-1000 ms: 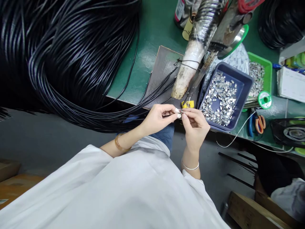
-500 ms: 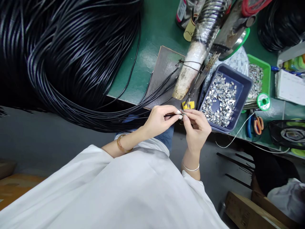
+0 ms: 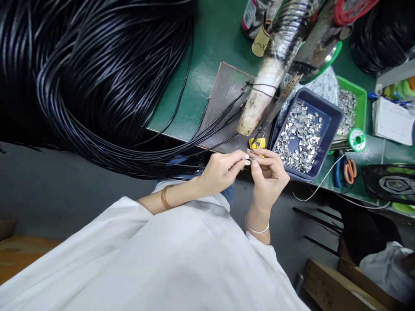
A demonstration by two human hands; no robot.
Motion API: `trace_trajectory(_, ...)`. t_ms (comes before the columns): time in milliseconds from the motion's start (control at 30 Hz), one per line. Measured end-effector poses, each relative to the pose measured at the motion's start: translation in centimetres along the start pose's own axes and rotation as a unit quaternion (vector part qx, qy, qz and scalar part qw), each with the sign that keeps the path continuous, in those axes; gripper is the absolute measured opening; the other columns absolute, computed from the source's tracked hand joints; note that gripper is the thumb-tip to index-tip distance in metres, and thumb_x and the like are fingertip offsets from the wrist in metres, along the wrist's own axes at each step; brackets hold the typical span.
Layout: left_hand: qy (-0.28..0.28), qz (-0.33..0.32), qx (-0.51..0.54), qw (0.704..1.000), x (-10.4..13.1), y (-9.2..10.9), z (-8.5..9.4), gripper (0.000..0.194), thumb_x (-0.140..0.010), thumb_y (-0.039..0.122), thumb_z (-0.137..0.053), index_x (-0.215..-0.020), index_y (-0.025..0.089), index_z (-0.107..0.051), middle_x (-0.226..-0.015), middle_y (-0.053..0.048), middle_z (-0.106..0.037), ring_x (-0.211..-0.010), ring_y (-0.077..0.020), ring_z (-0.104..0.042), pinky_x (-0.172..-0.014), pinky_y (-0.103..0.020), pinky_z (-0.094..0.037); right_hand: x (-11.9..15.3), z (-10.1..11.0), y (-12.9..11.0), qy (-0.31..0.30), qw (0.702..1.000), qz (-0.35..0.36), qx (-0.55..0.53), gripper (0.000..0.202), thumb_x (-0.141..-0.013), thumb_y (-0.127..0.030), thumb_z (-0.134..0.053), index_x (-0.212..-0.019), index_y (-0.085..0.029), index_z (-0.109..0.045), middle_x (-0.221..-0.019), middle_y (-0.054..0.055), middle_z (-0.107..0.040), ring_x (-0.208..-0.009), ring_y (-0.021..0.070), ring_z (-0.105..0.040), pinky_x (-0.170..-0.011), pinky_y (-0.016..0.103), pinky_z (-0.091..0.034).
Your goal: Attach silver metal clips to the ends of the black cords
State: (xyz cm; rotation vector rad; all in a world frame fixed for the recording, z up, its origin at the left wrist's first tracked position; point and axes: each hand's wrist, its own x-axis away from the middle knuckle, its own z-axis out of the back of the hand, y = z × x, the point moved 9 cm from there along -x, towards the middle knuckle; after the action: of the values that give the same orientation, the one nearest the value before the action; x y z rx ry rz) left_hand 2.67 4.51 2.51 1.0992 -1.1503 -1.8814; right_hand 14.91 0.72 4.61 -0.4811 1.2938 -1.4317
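My left hand [image 3: 222,170] is closed in a pinch, its fingertips meeting those of my right hand [image 3: 268,175], also pinched. A small dark piece, likely a cable end, shows between the fingertips; its details are too small to tell. Black cables [image 3: 129,157] run from a big coil [image 3: 97,65] at the left to beside my left hand and across a brown board [image 3: 227,86]. Just above my fingertips lies a yellow sponge [image 3: 256,143]. Right of my right hand, a dark blue tray [image 3: 333,114] holds many small metal clips [image 3: 301,138].
A white, plastic-wrapped duct [image 3: 264,86] hangs over the board. To the right are a green tray [image 3: 361,101], a solder spool [image 3: 357,140], orange-handled pliers [image 3: 349,171], and a paper pad [image 3: 392,119]. Part of another person [image 3: 385,265] shows at lower right.
Both hands have moved slightly down, staying together at the fingertips. The cable stretch beside my left hand is more exposed, and the view has shifted a little.
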Motion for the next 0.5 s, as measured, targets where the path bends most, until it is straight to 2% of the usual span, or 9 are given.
trace_trajectory(67,-0.03,0.101,0.146,0.984,0.1,-1.2,-0.5,0.022,-0.094,0.029,-0.05,-0.079,0.015,-0.055,-0.063,0.001,-0.06,-0.048,-0.0061,-0.052,-0.05,-0.02,-0.041,0.2,-0.2,-0.1,0.01,1.0,0.013,0.001,0.005,-0.083,-0.018,-0.064,-0.081,-0.022,-0.067,-0.099,0.002,-0.068,-0.092,0.0167,-0.071,-0.085,0.037,-0.062)
trace_trajectory(167,-0.069,0.205,0.303,0.928,0.4,-2.3,-1.4,0.021,-0.09,0.034,-0.057,-0.082,0.016,-0.052,-0.061,0.003,-0.06,-0.04,-0.0048,-0.049,-0.042,-0.018,-0.039,0.1,-0.7,0.3,0.0,1.0,0.01,0.0,0.005,-0.083,-0.02,-0.065,-0.084,-0.024,-0.069,-0.098,0.002,-0.068,-0.09,0.0169,-0.071,-0.081,0.037,-0.062)
trace_trajectory(233,-0.068,0.222,0.346,0.909,0.1,-2.6,-1.3,0.022,-0.088,0.036,-0.061,-0.088,0.017,-0.05,-0.061,0.003,-0.063,-0.037,-0.0044,-0.047,-0.039,-0.018,-0.037,-0.1,-0.7,0.7,0.001,1.0,-0.002,-0.001,0.005,-0.084,-0.023,-0.065,-0.087,-0.024,-0.069,-0.097,0.002,-0.068,-0.089,0.0168,-0.071,-0.078,0.036,-0.062)
trace_trajectory(300,-0.06,0.225,0.36,0.903,-0.2,-2.7,-1.1,0.023,-0.086,0.035,-0.063,-0.093,0.017,-0.05,-0.06,0.003,-0.064,-0.036,-0.0032,-0.043,-0.038,-0.017,-0.032,-0.3,0.0,0.6,0.029,0.999,0.009,0.018,0.008,-0.087,-0.025,-0.062,-0.09,-0.024,-0.069,-0.097,0.003,-0.069,-0.091,0.0174,-0.07,-0.079,0.038,-0.062)
trace_trajectory(400,-0.052,0.231,0.357,0.904,-0.6,-3.0,-1.0,0.02,-0.083,0.031,-0.067,-0.089,0.014,-0.057,-0.053,0.004,-0.059,-0.04,-0.0031,-0.042,-0.043,-0.018,-0.03,-0.2,1.5,-0.6,0.089,0.993,0.062,0.036,0.016,-0.092,-0.023,-0.052,-0.098,-0.026,-0.067,-0.098,0.003,-0.07,-0.094,0.0179,-0.07,-0.081,0.041,-0.062)
trace_trajectory(500,-0.035,0.231,0.344,0.909,-1.1,-3.2,-1.0,0.017,-0.077,0.025,-0.07,-0.077,0.011,-0.061,-0.05,0.006,-0.049,-0.046,-0.0029,-0.041,-0.049,-0.018,-0.031,0.2,1.8,-2.2,0.092,0.982,0.147,0.074,0.016,-0.091,-0.018,-0.053,-0.099,-0.027,-0.065,-0.097,0.002,-0.071,-0.089,0.0164,-0.071,-0.076,0.037,-0.063)
